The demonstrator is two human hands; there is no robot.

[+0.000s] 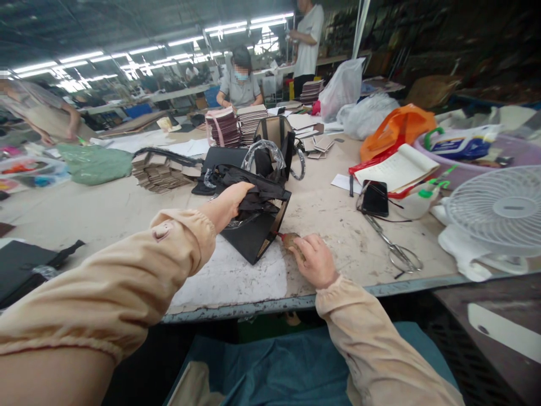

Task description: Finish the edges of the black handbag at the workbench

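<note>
Beige sleeves fill the bottom of the head view, over a blue-green cloth that lies below the surface's edge. From the left sleeve the left hand reaches forward, its fingers clamped on a bunch of black fabric at the top of a black paper bag. That bag lies tipped on its side on the worn grey surface, near the front edge, with its open mouth turned toward the right hand. The right hand rests on the surface just beside the bag's lower corner; its fingers are curled together around a small brownish tool with a red tip, and the tip touches the bag's edge.

Behind the bag stands another black bag with clear plastic handles. To its left lies a stack of flat brown cardboard pieces, and farther back are piles of dark folded sheets. To the right of the hands lie a black phone, scissors and an open notebook against an orange plastic bag. A white fan sits at the right edge. Across the surface, a person in a grey shirt sits working, and another in a white shirt stands behind.
</note>
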